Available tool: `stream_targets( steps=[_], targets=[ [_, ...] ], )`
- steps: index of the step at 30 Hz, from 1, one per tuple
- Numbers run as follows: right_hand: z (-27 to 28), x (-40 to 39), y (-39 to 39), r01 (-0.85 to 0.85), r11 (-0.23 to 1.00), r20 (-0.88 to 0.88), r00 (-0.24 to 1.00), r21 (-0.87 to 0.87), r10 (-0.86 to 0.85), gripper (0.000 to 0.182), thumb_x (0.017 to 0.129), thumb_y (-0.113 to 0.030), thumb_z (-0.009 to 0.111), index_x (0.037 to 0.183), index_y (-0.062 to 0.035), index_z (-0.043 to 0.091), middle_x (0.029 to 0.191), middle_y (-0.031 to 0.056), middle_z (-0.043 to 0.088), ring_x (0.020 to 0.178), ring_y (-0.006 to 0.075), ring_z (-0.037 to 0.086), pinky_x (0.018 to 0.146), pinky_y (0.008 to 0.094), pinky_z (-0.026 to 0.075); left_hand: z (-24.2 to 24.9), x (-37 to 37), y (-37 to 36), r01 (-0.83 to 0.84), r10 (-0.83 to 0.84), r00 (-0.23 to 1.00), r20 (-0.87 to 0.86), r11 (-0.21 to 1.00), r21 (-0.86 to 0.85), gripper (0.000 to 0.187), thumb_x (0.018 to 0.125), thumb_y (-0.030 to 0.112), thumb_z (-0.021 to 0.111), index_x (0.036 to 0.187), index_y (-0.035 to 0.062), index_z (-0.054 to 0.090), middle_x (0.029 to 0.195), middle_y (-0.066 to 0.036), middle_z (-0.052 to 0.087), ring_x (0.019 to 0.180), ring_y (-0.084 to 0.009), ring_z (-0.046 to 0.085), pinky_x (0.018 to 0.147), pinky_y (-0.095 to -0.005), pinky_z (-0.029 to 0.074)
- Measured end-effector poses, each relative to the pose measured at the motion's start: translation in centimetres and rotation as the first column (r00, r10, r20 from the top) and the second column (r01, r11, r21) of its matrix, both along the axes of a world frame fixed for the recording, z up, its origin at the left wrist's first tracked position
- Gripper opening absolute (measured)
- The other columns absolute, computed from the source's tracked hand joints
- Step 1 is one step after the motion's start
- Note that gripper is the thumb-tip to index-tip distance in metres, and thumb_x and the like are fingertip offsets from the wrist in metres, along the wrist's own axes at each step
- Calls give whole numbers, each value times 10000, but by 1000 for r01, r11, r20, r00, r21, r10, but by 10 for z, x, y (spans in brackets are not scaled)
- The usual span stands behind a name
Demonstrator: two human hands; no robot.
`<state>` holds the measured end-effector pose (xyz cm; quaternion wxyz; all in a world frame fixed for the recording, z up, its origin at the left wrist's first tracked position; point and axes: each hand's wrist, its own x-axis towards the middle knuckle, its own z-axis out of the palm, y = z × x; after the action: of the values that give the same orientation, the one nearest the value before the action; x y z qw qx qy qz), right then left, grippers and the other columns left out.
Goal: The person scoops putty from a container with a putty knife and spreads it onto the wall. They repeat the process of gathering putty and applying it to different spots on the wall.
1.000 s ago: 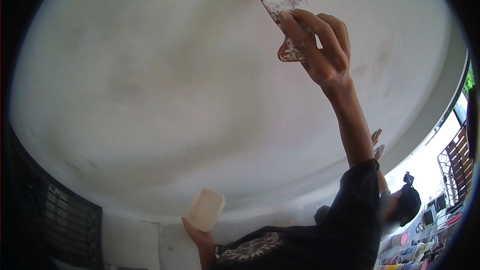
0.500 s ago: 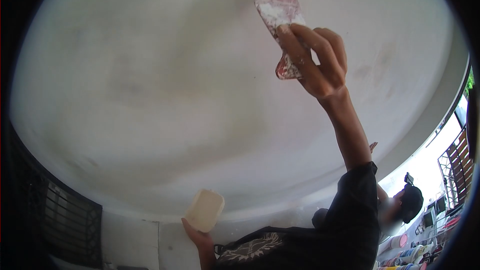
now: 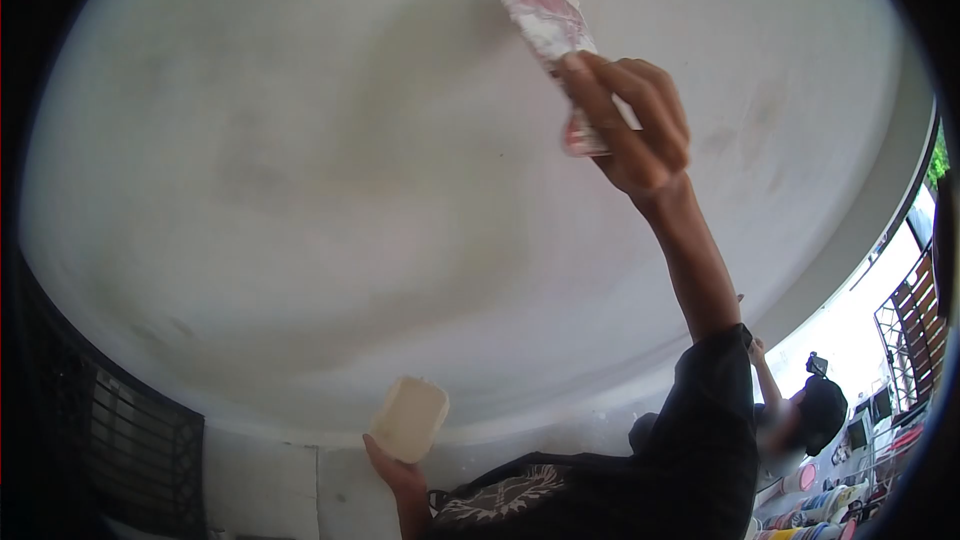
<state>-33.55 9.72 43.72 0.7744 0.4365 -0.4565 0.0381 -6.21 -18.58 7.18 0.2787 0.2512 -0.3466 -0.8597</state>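
Observation:
My right hand (image 3: 635, 120) is raised high, fingers wrapped around a putty knife (image 3: 545, 15) smeared with white, red showing on its blade and handle. The blade's far edge is right at the pale wall (image 3: 290, 200), which has darker grey-green patches and throws a soft shadow beside the knife. Low in the view, my left hand (image 3: 398, 470) grips a cream, rounded rectangular plastic tub (image 3: 410, 420) from below. The tub's inside is turned out of sight.
At the lower right stands another person in a black cap (image 3: 825, 410), one arm raised. Beyond are several buckets (image 3: 800, 480) and a slatted wooden gate (image 3: 920, 315). A dark barred window (image 3: 145, 440) is at the lower left.
The putty knife has moved slightly down and its blade has turned, looking narrower. My left hand and the tub have barely moved. The other person's arm shows more.

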Motion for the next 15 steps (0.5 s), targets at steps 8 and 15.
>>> stream_targets(
  steps=[8, 15],
  targets=[
    [-1, 23, 11, -351, 569, 404, 443, -744, 801, 220, 944, -147, 637, 949, 71, 669, 921, 121, 693, 843, 171, 647, 811, 327, 512, -12, -7, -18, 3, -3, 1000, -13, 999, 45, 580, 1017, 493, 345, 1345, 23, 431, 1295, -135, 521, 1217, -276, 514, 1006, -422, 433],
    [1, 27, 19, -418, 460, 352, 311, -784, 883, 145, 922, -75, 647, 956, 63, 673, 926, 135, 693, 855, 194, 659, 775, 332, 545, -17, -6, -15, -8, 9, 1000, -23, 998, 55, 570, 1015, 482, 367, 1346, 22, 434, 1301, -135, 517, 1221, -270, 509, 1019, -409, 422]
  ],
)
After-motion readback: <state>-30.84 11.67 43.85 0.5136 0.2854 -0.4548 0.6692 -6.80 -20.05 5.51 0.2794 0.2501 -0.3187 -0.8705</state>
